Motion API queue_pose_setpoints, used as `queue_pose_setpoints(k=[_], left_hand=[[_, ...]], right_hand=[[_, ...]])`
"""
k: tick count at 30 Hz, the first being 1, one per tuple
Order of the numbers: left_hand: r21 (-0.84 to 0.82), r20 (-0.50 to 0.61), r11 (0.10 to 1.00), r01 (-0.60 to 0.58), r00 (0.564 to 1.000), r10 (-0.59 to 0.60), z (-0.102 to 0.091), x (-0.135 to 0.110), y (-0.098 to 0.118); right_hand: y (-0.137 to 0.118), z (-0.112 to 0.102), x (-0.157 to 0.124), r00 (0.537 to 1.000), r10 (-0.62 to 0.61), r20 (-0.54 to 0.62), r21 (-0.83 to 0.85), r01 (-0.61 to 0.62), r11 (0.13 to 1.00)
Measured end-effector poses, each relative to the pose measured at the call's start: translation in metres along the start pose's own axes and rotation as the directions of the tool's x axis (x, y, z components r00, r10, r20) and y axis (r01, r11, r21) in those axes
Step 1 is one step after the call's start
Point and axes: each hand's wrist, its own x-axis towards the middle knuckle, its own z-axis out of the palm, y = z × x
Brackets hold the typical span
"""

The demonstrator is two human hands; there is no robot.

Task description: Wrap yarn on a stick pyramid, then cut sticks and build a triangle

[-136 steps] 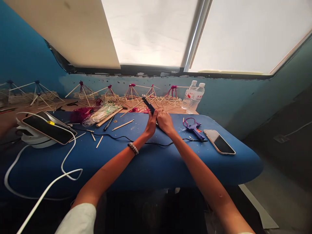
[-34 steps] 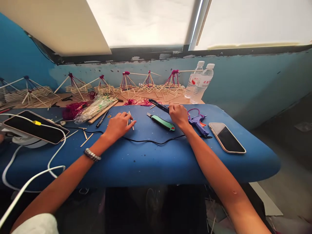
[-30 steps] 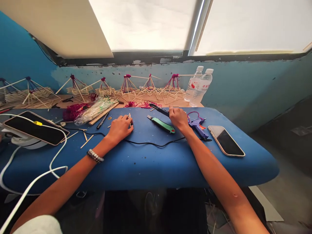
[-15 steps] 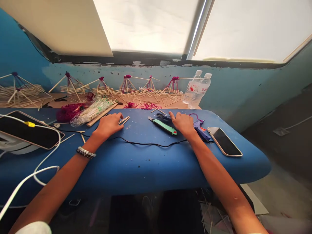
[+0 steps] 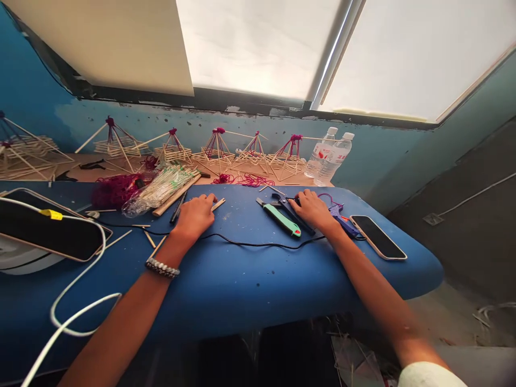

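Observation:
My left hand (image 5: 195, 215) rests on the blue padded board (image 5: 250, 279), its fingers curled over a few thin wooden sticks (image 5: 218, 204) that poke out to the right. My right hand (image 5: 313, 210) lies over a pair of black cutters (image 5: 287, 206), with its fingers bent onto the handles. A green utility knife (image 5: 280, 219) lies just left of the cutters. A blue glue gun (image 5: 343, 221) sits right behind my right hand.
A phone (image 5: 377, 237) lies at the board's right end; another phone (image 5: 44, 232) with a white cable (image 5: 76, 301) is at the left. A black cord (image 5: 258, 245) crosses the board. A bag of sticks (image 5: 161, 188), red yarn (image 5: 115, 191), stick pyramids (image 5: 217, 148) and two water bottles (image 5: 328, 160) line the back.
Earlier both hands held the cutters up. My right hand has lowered them onto the board, and my left hand has moved left onto the sticks. The view has shifted.

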Motion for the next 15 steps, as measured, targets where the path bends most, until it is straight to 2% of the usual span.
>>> queue_pose_setpoints(k=[4, 7, 9, 10, 11, 12, 13, 14, 15], left_hand=[[-0.003, -0.021, 1.000, -0.006, 1.000, 0.006, 0.002, -0.001, -0.001], [-0.023, -0.019, 1.000, -0.009, 1.000, 0.009, 0.002, -0.001, -0.002], [-0.051, -0.022, 0.999, -0.018, 1.000, 0.017, 0.003, -0.002, -0.002], [-0.065, -0.028, 0.998, -0.021, 0.999, 0.019, 0.003, -0.002, -0.002], [-0.078, -0.035, 0.997, -0.023, 0.999, 0.020, 0.003, -0.003, -0.002], [-0.088, -0.042, 0.996, -0.023, 0.999, 0.019, 0.003, -0.003, -0.002], [-0.097, -0.047, 0.995, -0.023, 0.999, 0.018, 0.003, -0.003, -0.002], [-0.104, -0.050, 0.994, -0.024, 0.999, 0.019, 0.003, -0.003, -0.002], [-0.111, -0.051, 0.993, -0.027, 0.998, 0.021, 0.003, -0.003, -0.001]], right_hand=[[-0.003, -0.020, 0.003, 0.978, -0.095, -0.185, 0.149, 0.123, 0.981], [-0.007, -0.044, -0.027, 0.912, -0.086, -0.401, 0.208, 0.182, 0.961], [-0.006, -0.047, -0.077, 0.862, -0.044, -0.505, 0.242, 0.190, 0.952], [-0.005, -0.041, -0.111, 0.852, -0.028, -0.523, 0.257, 0.189, 0.948], [-0.005, -0.030, -0.149, 0.854, -0.064, -0.516, 0.273, 0.235, 0.933], [-0.007, -0.016, -0.190, 0.859, -0.190, -0.475, 0.293, 0.358, 0.887], [-0.010, 0.001, -0.230, 0.844, -0.322, -0.430, 0.337, 0.481, 0.809], [-0.015, 0.018, -0.269, 0.851, -0.379, -0.363, 0.382, 0.507, 0.773], [-0.021, 0.033, -0.304, 0.865, -0.376, -0.331, 0.406, 0.491, 0.771]])
